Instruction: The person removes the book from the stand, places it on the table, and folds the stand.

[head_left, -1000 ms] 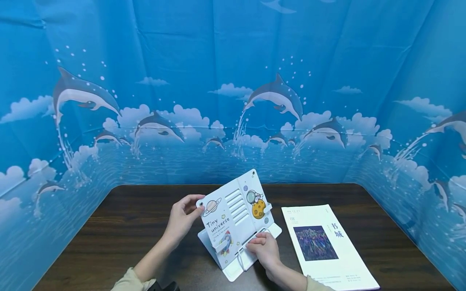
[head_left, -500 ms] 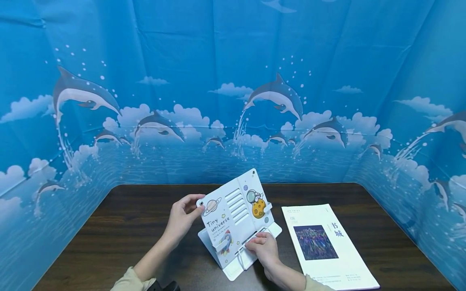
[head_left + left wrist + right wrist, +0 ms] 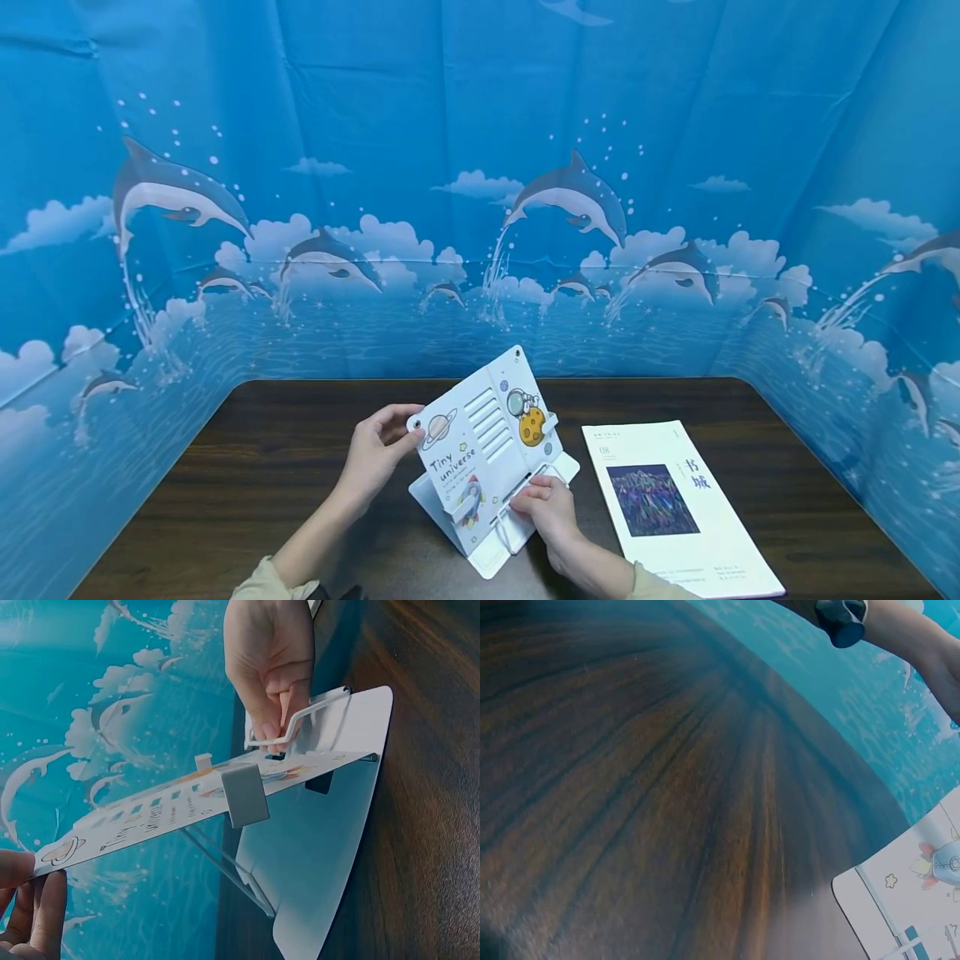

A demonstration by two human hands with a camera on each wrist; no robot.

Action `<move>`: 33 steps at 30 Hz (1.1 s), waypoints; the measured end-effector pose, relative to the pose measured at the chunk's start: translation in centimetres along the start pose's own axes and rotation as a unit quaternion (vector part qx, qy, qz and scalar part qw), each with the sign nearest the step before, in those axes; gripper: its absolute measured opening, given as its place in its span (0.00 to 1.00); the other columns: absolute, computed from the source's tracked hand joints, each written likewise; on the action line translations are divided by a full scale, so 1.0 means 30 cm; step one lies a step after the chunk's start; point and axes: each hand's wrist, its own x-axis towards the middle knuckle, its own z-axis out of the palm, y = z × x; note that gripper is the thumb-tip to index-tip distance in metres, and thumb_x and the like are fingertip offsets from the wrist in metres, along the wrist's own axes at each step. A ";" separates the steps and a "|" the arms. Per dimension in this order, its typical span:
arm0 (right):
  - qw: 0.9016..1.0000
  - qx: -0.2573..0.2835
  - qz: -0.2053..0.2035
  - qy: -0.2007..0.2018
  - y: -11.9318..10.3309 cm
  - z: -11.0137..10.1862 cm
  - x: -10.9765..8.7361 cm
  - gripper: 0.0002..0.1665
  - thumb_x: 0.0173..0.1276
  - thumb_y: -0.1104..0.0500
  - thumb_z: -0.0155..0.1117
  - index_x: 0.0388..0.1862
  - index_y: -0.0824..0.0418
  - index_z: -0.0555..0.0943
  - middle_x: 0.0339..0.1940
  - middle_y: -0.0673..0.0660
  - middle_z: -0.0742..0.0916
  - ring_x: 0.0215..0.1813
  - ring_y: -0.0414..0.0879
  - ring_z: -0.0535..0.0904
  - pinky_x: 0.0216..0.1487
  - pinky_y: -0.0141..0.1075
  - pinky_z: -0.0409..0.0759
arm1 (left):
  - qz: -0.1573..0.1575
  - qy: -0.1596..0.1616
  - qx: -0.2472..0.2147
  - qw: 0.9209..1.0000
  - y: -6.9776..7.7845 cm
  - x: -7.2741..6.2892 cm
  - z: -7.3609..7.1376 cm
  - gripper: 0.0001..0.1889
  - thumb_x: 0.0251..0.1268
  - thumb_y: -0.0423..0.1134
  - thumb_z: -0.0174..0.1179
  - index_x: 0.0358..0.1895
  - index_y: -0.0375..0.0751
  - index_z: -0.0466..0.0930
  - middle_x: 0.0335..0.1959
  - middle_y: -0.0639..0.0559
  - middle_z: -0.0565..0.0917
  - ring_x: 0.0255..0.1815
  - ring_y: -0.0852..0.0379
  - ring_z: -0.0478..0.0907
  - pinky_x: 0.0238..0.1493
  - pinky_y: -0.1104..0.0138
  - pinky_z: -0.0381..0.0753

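A white book stand [image 3: 480, 450] with space cartoons and the words "Tiny universe" stands propped open on the dark table. Its panel leans back over a flat base [image 3: 307, 847], with a metal strut [image 3: 225, 862] behind. My left hand [image 3: 382, 446] pinches the panel's upper left corner between thumb and fingers. Down at the lower edge, my right hand [image 3: 546, 508] pinches the stand near its wire page holder [image 3: 300, 720], fingertips right at the wire. In the right wrist view, part of the printed panel [image 3: 900, 877] shows at the lower right.
A book [image 3: 682, 517] with a white cover and a dark picture lies flat to the right of the stand. The wooden table [image 3: 247, 475] has rounded far corners. Behind it hangs a blue dolphin-print curtain [image 3: 405, 167].
The stand has turned slightly: its lower front corner shifted a little right and its top right corner a little left. Both hands keep their hold.
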 end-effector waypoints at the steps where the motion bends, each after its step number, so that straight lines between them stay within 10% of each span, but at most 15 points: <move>1: 1.000 0.003 -0.001 -0.003 -0.001 -0.002 0.001 0.27 0.48 0.74 0.60 0.47 0.78 0.63 0.25 0.56 0.82 0.25 0.38 0.76 0.31 0.32 0.79 | -0.003 0.000 -0.007 1.000 0.001 -0.002 0.001 0.15 0.55 0.25 0.59 0.47 0.33 0.76 0.41 0.40 0.79 0.35 0.53 0.78 0.36 0.65 0.81; 16: 0.998 0.019 0.005 -0.059 -0.014 -0.048 0.040 0.30 0.49 0.76 0.58 0.51 0.79 0.59 0.26 0.56 0.77 0.25 0.39 0.75 0.29 0.30 0.80 | -0.059 -0.008 -0.074 0.995 0.025 -0.053 0.028 0.18 0.52 0.24 0.60 0.49 0.32 0.75 0.40 0.41 0.79 0.36 0.53 0.79 0.36 0.63 0.81; 33: 0.991 -0.033 -0.001 -0.131 -0.031 -0.089 0.091 0.30 0.49 0.75 0.59 0.52 0.79 0.62 0.30 0.58 0.78 0.27 0.41 0.76 0.30 0.32 0.80 | -0.017 -0.009 -0.051 0.998 0.042 -0.113 0.068 0.20 0.46 0.25 0.66 0.46 0.33 0.76 0.43 0.44 0.79 0.37 0.57 0.78 0.36 0.70 0.79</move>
